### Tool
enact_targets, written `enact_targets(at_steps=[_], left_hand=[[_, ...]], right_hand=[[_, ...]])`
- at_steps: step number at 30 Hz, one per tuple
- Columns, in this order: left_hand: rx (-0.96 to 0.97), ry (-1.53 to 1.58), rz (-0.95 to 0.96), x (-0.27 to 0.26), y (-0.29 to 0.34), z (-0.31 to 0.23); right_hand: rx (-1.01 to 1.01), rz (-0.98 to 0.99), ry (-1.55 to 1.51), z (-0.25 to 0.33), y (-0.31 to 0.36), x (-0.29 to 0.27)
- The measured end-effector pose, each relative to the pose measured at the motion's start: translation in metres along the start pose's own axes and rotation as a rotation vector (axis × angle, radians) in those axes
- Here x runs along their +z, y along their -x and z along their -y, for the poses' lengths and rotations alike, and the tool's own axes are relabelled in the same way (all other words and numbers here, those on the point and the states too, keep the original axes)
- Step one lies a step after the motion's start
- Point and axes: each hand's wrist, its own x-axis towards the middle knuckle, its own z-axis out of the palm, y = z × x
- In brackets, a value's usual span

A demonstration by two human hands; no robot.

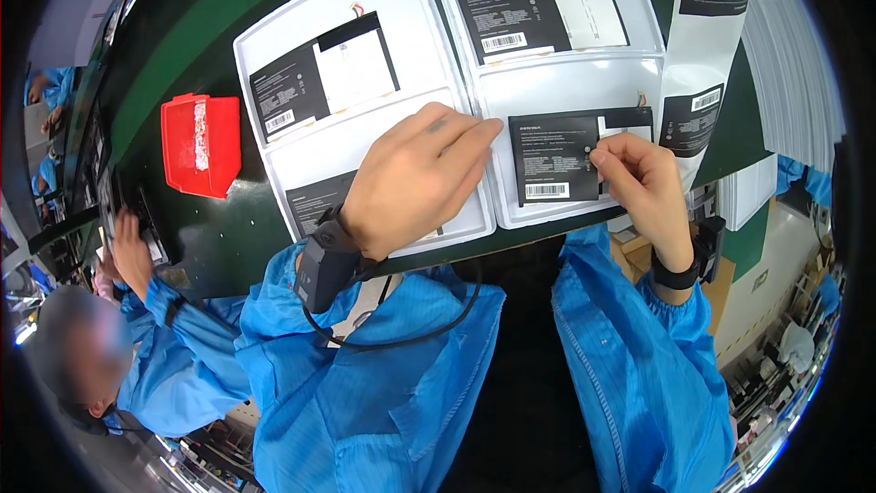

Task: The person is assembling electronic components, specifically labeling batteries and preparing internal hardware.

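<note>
In the near compartment of the right white tray (pixel 573 80) lies a flat battery pack (pixel 630 117) with wires at its top edge. A black printed label (pixel 554 148) with a white barcode covers its left part. My right hand (pixel 646 181) is closed, thumb and forefinger pinching at the label's right edge. My left hand (pixel 422 178) hovers over the seam between the trays, its fingers bent together and their tips close to the label's left edge. What those fingertips hold, if anything, is hidden. Below my left hand, another labelled battery (pixel 315 201) is partly covered.
Labelled batteries (pixel 360 62) (pixel 584 14) sit in the far compartments of the left tray (pixel 351 132) and right tray. A label strip (pixel 686 73) hangs at the right, beside stacked white trays (pixel 789 64). A red bin (pixel 219 146) stands left; a co-worker's hand (pixel 132 251) is beyond.
</note>
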Motion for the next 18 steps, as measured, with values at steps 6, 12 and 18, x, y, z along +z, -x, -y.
enact_targets(at_steps=[6,12,18], left_hand=[[0.095,-0.110,0.070,0.004,0.002,0.001],[0.175,-0.205,0.148,0.013,-0.001,-0.005],[0.189,-0.280,0.184,0.023,0.001,-0.006]], right_hand=[[-0.049,-0.002,0.071,-0.003,-0.003,0.000],[-0.065,-0.008,0.122,-0.003,-0.005,0.000],[-0.071,-0.005,0.172,-0.001,-0.007,-0.003]])
